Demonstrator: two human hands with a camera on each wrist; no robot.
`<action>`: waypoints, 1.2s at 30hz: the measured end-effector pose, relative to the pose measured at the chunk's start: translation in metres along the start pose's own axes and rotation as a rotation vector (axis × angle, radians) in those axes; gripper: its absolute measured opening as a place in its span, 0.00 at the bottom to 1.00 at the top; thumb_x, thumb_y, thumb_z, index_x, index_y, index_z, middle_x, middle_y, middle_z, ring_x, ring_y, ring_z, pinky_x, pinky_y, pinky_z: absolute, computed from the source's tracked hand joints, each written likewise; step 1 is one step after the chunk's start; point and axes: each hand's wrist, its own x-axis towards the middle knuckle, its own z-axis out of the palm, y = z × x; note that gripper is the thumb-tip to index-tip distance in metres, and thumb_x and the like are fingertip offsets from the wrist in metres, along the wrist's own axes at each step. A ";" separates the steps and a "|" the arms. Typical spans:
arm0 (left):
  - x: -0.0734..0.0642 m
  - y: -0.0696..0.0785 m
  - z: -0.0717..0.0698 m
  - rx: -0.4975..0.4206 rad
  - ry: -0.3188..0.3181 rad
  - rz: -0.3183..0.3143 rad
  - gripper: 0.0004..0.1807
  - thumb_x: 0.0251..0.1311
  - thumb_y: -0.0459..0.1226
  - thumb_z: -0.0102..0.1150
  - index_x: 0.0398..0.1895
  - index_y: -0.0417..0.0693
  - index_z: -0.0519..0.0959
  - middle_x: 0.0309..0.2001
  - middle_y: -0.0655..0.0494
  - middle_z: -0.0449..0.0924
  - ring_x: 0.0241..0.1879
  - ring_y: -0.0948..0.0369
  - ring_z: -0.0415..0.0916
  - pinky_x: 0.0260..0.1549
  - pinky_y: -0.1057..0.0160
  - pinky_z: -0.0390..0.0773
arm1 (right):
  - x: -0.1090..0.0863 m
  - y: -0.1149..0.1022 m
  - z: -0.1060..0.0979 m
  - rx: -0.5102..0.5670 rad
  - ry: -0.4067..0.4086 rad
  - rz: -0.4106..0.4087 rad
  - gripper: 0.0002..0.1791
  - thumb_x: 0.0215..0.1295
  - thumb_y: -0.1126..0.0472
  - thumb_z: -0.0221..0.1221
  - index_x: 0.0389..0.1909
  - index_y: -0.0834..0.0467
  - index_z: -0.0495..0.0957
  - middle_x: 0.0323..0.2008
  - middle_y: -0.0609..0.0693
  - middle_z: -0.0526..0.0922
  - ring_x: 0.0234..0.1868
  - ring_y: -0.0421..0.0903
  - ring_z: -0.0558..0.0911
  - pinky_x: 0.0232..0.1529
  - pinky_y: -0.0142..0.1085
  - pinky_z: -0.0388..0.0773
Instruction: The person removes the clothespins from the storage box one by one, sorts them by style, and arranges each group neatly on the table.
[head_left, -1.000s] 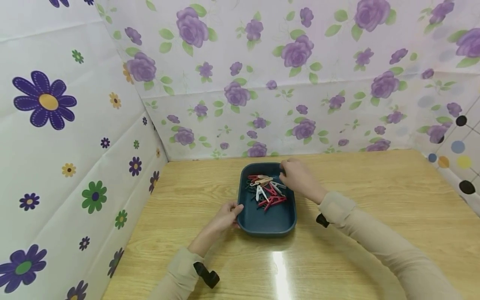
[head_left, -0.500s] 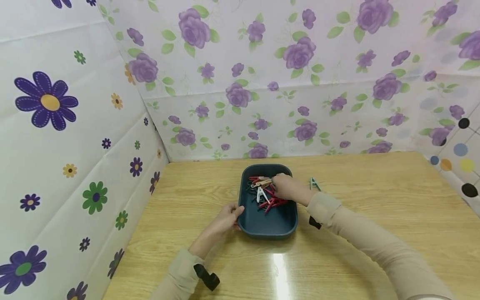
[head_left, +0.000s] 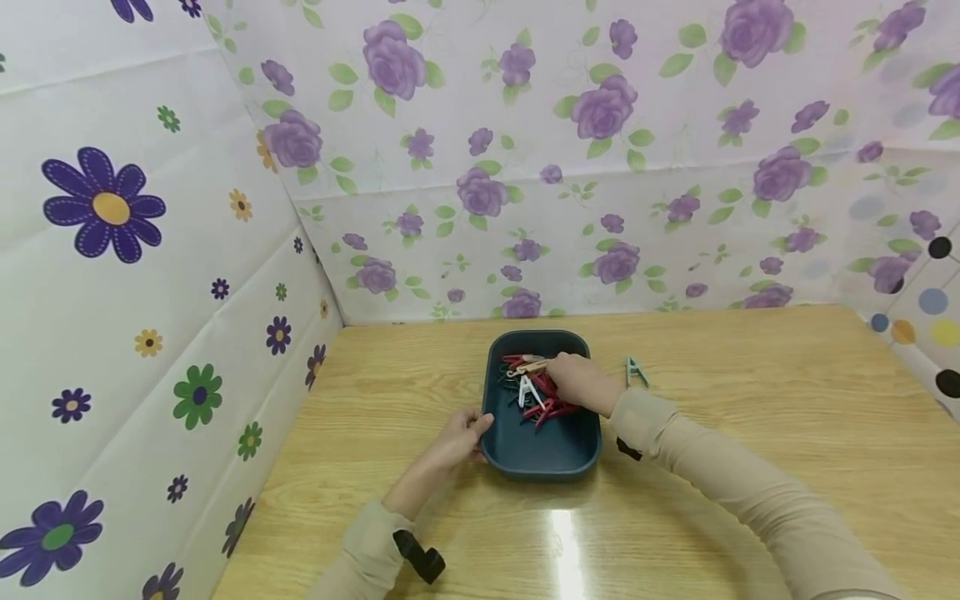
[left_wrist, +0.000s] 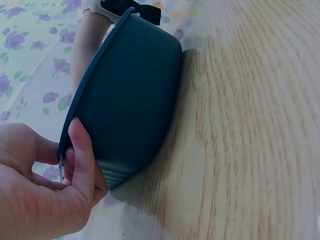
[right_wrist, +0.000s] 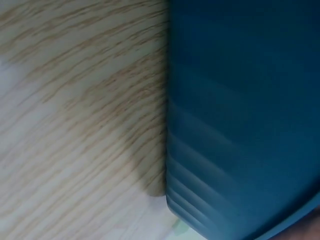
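Note:
A dark blue plastic tub [head_left: 540, 450] stands on the wooden table, holding a heap of clothespins in red, white, green and wood tones. My left hand [head_left: 461, 435] grips its left rim; in the left wrist view the left hand [left_wrist: 55, 185] has its thumb and fingers on either side of the rim. My right hand [head_left: 581, 382] reaches over the right wall into the heap, beside a wooden clothespin [head_left: 531, 367] and above the red clothespins [head_left: 551, 410]. Its fingertips are hidden, so I cannot tell what they hold. A white clothespin [head_left: 528, 392] lies mid-heap.
A pale green clothespin [head_left: 636, 372] lies on the table [head_left: 750, 400] right of the tub, near my right sleeve [head_left: 652, 421]. Flower-printed cloth [head_left: 555, 208] hangs behind the table, and another patterned cloth [head_left: 135, 333] borders it on the left.
My right hand has moved left and down from the tub's far right rim into the heap. The pale green clothespin on the table has come into view. The left hand keeps its hold.

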 end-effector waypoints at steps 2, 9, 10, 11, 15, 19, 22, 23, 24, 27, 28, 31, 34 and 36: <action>0.000 0.000 0.001 -0.002 0.001 -0.001 0.13 0.74 0.38 0.44 0.42 0.32 0.68 0.24 0.55 0.69 0.18 0.66 0.69 0.20 0.68 0.72 | 0.000 0.001 0.001 -0.004 0.015 -0.005 0.07 0.60 0.69 0.60 0.24 0.58 0.76 0.24 0.53 0.76 0.23 0.44 0.72 0.22 0.34 0.69; -0.002 0.001 0.000 0.007 -0.014 -0.004 0.17 0.75 0.40 0.43 0.46 0.31 0.68 0.27 0.53 0.72 0.21 0.65 0.72 0.23 0.66 0.76 | 0.004 0.007 0.004 0.092 0.047 -0.005 0.09 0.63 0.66 0.60 0.24 0.58 0.75 0.20 0.51 0.72 0.19 0.43 0.69 0.20 0.33 0.65; -0.002 0.001 0.000 0.011 -0.018 -0.005 0.17 0.75 0.40 0.42 0.47 0.30 0.68 0.28 0.52 0.73 0.21 0.65 0.73 0.25 0.65 0.77 | 0.005 0.008 0.003 0.111 0.048 -0.006 0.09 0.62 0.66 0.61 0.23 0.58 0.74 0.19 0.50 0.71 0.19 0.42 0.68 0.20 0.33 0.64; -0.003 0.003 -0.001 0.012 -0.023 -0.008 0.17 0.75 0.40 0.42 0.48 0.30 0.68 0.29 0.51 0.74 0.22 0.65 0.73 0.26 0.64 0.78 | 0.005 0.008 0.002 0.134 0.047 -0.010 0.10 0.59 0.67 0.62 0.22 0.58 0.73 0.18 0.49 0.68 0.18 0.42 0.65 0.20 0.32 0.62; -0.007 0.007 -0.001 0.018 -0.027 -0.005 0.17 0.75 0.40 0.41 0.47 0.30 0.68 0.29 0.51 0.73 0.23 0.65 0.74 0.28 0.62 0.79 | 0.003 0.010 -0.004 0.182 0.082 -0.057 0.09 0.53 0.68 0.65 0.22 0.58 0.74 0.18 0.46 0.65 0.20 0.41 0.61 0.22 0.32 0.58; -0.001 0.000 -0.002 0.015 -0.026 -0.013 0.16 0.75 0.40 0.42 0.45 0.32 0.68 0.27 0.53 0.72 0.21 0.65 0.73 0.27 0.64 0.77 | 0.000 0.012 -0.011 0.197 0.167 -0.094 0.05 0.52 0.67 0.66 0.29 0.61 0.79 0.23 0.49 0.74 0.24 0.43 0.66 0.26 0.33 0.62; 0.000 -0.001 -0.003 0.012 -0.031 -0.021 0.14 0.75 0.38 0.42 0.44 0.32 0.68 0.26 0.52 0.72 0.21 0.65 0.72 0.26 0.64 0.77 | -0.003 0.014 -0.014 0.235 0.213 -0.082 0.12 0.53 0.66 0.65 0.39 0.64 0.81 0.32 0.56 0.81 0.28 0.45 0.72 0.29 0.34 0.68; 0.000 -0.001 -0.003 0.012 -0.031 -0.022 0.14 0.75 0.38 0.42 0.43 0.32 0.68 0.26 0.52 0.72 0.21 0.65 0.72 0.26 0.64 0.76 | -0.005 0.015 -0.015 0.253 0.218 -0.070 0.14 0.54 0.66 0.65 0.42 0.65 0.81 0.35 0.57 0.82 0.29 0.45 0.73 0.30 0.35 0.70; 0.000 -0.001 -0.003 0.012 -0.029 -0.023 0.14 0.75 0.38 0.42 0.43 0.32 0.68 0.26 0.52 0.72 0.20 0.65 0.72 0.26 0.64 0.76 | -0.006 0.016 -0.017 0.271 0.225 -0.058 0.16 0.55 0.65 0.65 0.45 0.65 0.80 0.38 0.59 0.82 0.30 0.45 0.75 0.31 0.35 0.72; -0.001 0.000 -0.003 0.015 -0.019 -0.025 0.14 0.75 0.40 0.42 0.43 0.34 0.68 0.26 0.53 0.71 0.20 0.65 0.71 0.25 0.65 0.75 | -0.011 0.020 -0.022 0.320 0.231 -0.017 0.18 0.59 0.64 0.63 0.50 0.66 0.78 0.43 0.61 0.81 0.32 0.46 0.77 0.33 0.37 0.75; -0.001 0.001 -0.003 0.015 -0.016 -0.026 0.14 0.75 0.40 0.42 0.43 0.34 0.68 0.26 0.53 0.71 0.20 0.66 0.71 0.25 0.65 0.75 | -0.013 0.022 -0.024 0.335 0.230 0.000 0.18 0.59 0.64 0.62 0.50 0.66 0.78 0.44 0.61 0.81 0.32 0.46 0.77 0.34 0.38 0.75; -0.002 0.002 -0.002 0.020 -0.010 -0.024 0.15 0.75 0.40 0.42 0.44 0.34 0.68 0.26 0.53 0.71 0.21 0.66 0.71 0.25 0.66 0.74 | -0.018 0.028 -0.027 0.374 0.234 0.041 0.16 0.61 0.62 0.61 0.49 0.65 0.78 0.43 0.60 0.81 0.31 0.45 0.77 0.32 0.38 0.75; -0.003 0.002 -0.001 0.020 -0.010 -0.020 0.15 0.75 0.40 0.42 0.45 0.32 0.68 0.27 0.53 0.71 0.21 0.66 0.71 0.25 0.66 0.75 | -0.022 0.036 -0.027 0.394 0.261 0.060 0.16 0.60 0.62 0.62 0.48 0.65 0.78 0.41 0.60 0.82 0.29 0.45 0.78 0.31 0.37 0.76; -0.003 0.002 -0.001 0.018 -0.012 -0.017 0.16 0.75 0.40 0.42 0.46 0.32 0.68 0.27 0.53 0.71 0.21 0.66 0.72 0.26 0.66 0.76 | -0.024 0.043 -0.027 0.399 0.295 0.061 0.16 0.60 0.62 0.62 0.47 0.66 0.78 0.40 0.60 0.83 0.30 0.45 0.79 0.31 0.37 0.77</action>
